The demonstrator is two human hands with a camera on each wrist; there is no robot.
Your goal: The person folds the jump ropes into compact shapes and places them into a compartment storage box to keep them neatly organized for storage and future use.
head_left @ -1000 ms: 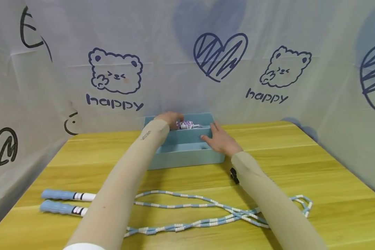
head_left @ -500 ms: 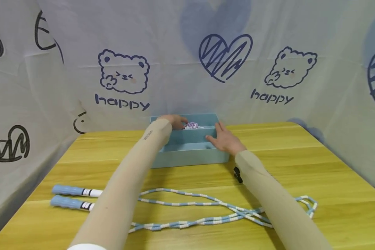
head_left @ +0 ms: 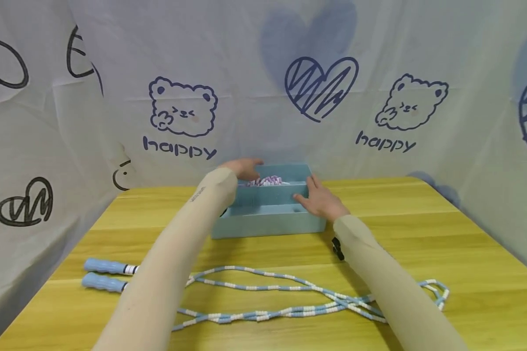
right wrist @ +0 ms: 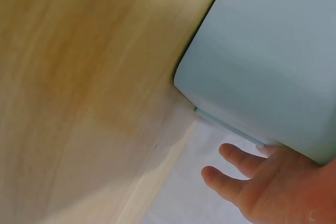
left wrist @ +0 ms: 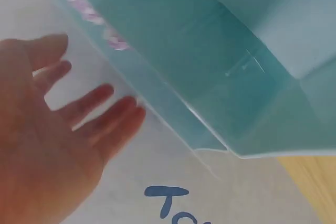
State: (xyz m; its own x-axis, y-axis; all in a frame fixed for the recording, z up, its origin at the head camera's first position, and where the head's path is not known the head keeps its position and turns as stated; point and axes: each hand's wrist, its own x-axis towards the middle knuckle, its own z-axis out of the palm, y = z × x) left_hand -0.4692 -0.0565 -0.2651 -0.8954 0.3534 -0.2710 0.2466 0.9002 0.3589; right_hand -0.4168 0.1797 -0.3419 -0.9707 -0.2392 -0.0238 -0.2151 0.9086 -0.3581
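A light blue box (head_left: 270, 223) with two compartments stands at the back of the table. In its rear compartment lies a bunched purple-and-white beaded rope (head_left: 269, 181), partly hidden by the divider. My left hand (head_left: 244, 169) hovers over the rear left part of the box; in the left wrist view its fingers are spread beside the rim with nothing in them. At the box's right end rests my right hand (head_left: 322, 199), thumb toward the inside, fingers extended along the outer side. In the foreground a blue-and-white beaded jump rope (head_left: 272, 287) lies looped, its blue handles (head_left: 103, 281) at the left.
The wooden table (head_left: 421, 229) carries the box and jump rope. Right behind the box hangs a white cloth (head_left: 250, 112) printed with bears and hearts, and it also closes off both sides. My left forearm passes over part of the jump rope.
My left hand has lifted off the purple-and-white beaded rope and opened, so more of that rope shows in the box. My right hand stays on the box's end. The head view has turned slightly left.
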